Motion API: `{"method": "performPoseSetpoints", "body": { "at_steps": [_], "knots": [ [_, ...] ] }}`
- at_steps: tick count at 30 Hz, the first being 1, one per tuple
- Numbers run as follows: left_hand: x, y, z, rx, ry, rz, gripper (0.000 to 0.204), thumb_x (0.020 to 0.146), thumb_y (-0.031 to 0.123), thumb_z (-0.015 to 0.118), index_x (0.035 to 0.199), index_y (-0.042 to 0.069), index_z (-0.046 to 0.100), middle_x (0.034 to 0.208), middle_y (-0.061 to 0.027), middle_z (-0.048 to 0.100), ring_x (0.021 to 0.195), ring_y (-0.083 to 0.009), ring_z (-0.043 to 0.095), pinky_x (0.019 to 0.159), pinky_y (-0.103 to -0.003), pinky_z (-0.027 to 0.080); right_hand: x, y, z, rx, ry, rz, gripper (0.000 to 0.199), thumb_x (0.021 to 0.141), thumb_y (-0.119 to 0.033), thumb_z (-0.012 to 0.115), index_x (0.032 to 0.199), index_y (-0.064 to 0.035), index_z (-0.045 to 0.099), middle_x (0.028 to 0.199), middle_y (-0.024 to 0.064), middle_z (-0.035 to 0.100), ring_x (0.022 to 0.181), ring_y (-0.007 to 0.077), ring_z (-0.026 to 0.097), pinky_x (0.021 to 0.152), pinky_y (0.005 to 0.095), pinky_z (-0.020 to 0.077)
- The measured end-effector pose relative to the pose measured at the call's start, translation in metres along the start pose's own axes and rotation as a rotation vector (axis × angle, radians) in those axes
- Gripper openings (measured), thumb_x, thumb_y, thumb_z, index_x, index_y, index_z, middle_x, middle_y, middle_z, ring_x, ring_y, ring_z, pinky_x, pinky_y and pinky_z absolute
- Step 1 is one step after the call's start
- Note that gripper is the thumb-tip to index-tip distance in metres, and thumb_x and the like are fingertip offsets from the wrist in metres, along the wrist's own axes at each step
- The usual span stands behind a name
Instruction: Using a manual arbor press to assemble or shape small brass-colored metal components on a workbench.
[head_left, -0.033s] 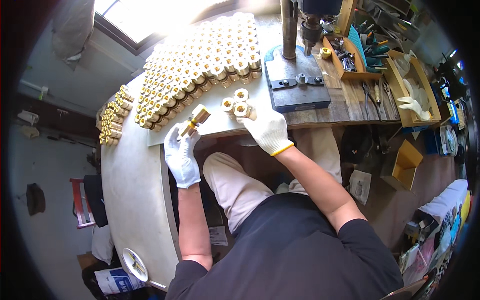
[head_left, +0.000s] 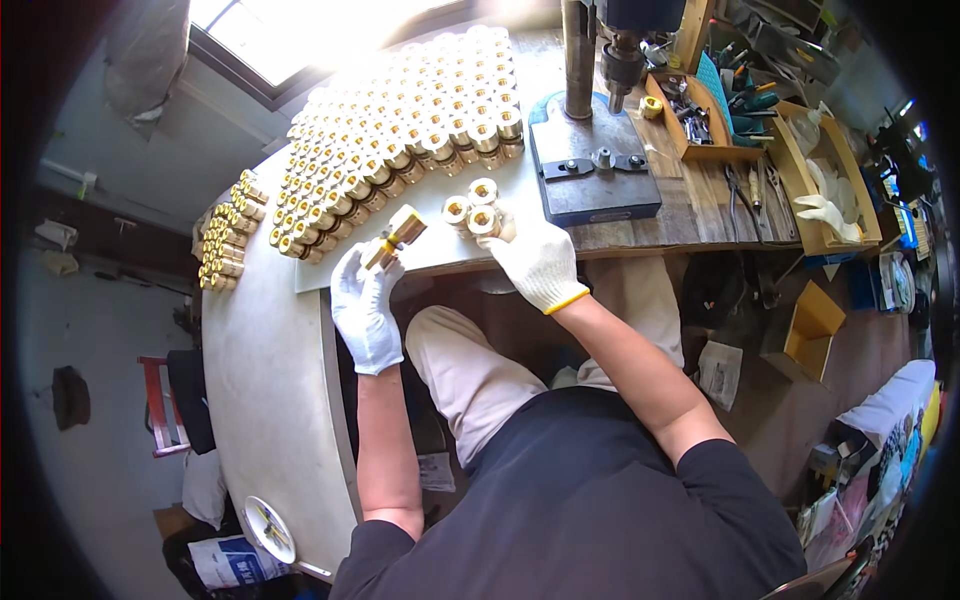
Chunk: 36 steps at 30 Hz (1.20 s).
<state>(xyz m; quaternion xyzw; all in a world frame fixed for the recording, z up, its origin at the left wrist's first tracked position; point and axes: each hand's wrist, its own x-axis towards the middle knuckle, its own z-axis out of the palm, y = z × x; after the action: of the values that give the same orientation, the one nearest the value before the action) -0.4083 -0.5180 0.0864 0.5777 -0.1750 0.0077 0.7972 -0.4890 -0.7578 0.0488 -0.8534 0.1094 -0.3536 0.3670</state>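
A white-gloved left hand, my left hand point(head_left: 367, 312), holds a brass fitting point(head_left: 405, 227) tilted up from its fingertips above the board's near edge. It has a wide, pale end and a narrower waist. My right hand point(head_left: 537, 262), in a cream knit glove with a yellow cuff, has its fingers closed around the nearest of three upright brass fittings point(head_left: 483, 189) standing together on the pale board point(head_left: 420, 205). Behind them, many more brass fittings point(head_left: 400, 140) stand in tight rows. The right fingertips are partly hidden behind the fitting.
A drill press base point(head_left: 595, 195) stands right of the board, its chuck point(head_left: 622, 62) overhead. Farther right are pliers point(head_left: 735, 200), a box of metal parts point(head_left: 690, 115) and a carton with gloves point(head_left: 830, 190). More fittings point(head_left: 228, 235) stand left; a white dish point(head_left: 270, 530) lies lower left.
My left hand and its fitting have shifted very slightly to the right and up. My right hand stays at the three fittings.
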Motion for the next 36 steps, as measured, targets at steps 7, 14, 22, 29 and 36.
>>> {"method": "performPoseSetpoints", "body": {
  "at_steps": [7, 14, 22, 29, 36],
  "knots": [
    [0.026, 0.001, 0.073, 0.101, -0.167, -0.072, 0.046, 0.105, 0.004, 0.072, 0.148, -0.002, 0.055, 0.142, -0.0178, 0.064, 0.123, -0.0312, 0.071, 0.103, -0.045, 0.064, -0.026, -0.008, -0.047, 0.277, -0.059, 0.198, 0.047, 0.098, -0.025, 0.082, 0.137, -0.0023, 0.07, 0.097, 0.015, 0.078, 0.079, 0.0223, 0.075, 0.077, 0.0363, 0.0612],
    [0.064, -0.032, 0.165, 0.22, -0.438, -0.17, 0.047, 0.099, 0.007, 0.08, 0.143, -0.003, 0.064, 0.135, -0.0177, 0.069, 0.114, -0.0258, 0.075, 0.097, -0.037, 0.065, -0.052, 0.019, -0.101, 0.57, -0.069, 0.458, 0.043, 0.104, -0.011, 0.077, 0.142, 0.0033, 0.066, 0.097, 0.0029, 0.076, 0.074, 0.0044, 0.063, 0.064, 0.0225, 0.0522],
    [0.095, -0.039, 0.234, 0.585, -0.589, -0.007, 0.041, 0.095, 0.013, 0.08, 0.134, 0.003, 0.073, 0.113, -0.0096, 0.079, 0.097, -0.0153, 0.075, 0.084, -0.032, 0.06, -0.051, 0.038, -0.163, 0.715, 0.036, 0.578, 0.04, 0.106, -0.013, 0.075, 0.142, 0.0027, 0.066, 0.095, 0.0036, 0.076, 0.069, 0.003, 0.058, 0.062, 0.0215, 0.0483],
    [0.087, -0.026, 0.288, 0.951, -0.66, 0.136, 0.065, 0.084, 0.028, 0.09, 0.14, 0.005, 0.068, 0.124, -0.0197, 0.075, 0.11, -0.0383, 0.072, 0.096, -0.045, 0.057, -0.033, 0.033, -0.167, 0.716, 0.051, 0.553, 0.038, 0.106, -0.01, 0.074, 0.141, 0.0034, 0.067, 0.096, 0.0019, 0.075, 0.073, 0.003, 0.06, 0.065, 0.0216, 0.0501],
    [-0.026, -0.047, 0.191, 0.754, -0.579, 0.194, 0.069, 0.084, 0.013, 0.09, 0.146, 0.0, 0.063, 0.12, -0.014, 0.066, 0.092, -0.0228, 0.061, 0.085, -0.035, 0.057, 0.056, 0.004, -0.264, 0.476, 0.4, -0.077, 0.031, 0.102, -0.007, 0.079, 0.131, 0.0009, 0.074, 0.109, 0.0042, 0.079, 0.096, 0.0106, 0.072, 0.084, 0.0254, 0.0571]
  ]
}}
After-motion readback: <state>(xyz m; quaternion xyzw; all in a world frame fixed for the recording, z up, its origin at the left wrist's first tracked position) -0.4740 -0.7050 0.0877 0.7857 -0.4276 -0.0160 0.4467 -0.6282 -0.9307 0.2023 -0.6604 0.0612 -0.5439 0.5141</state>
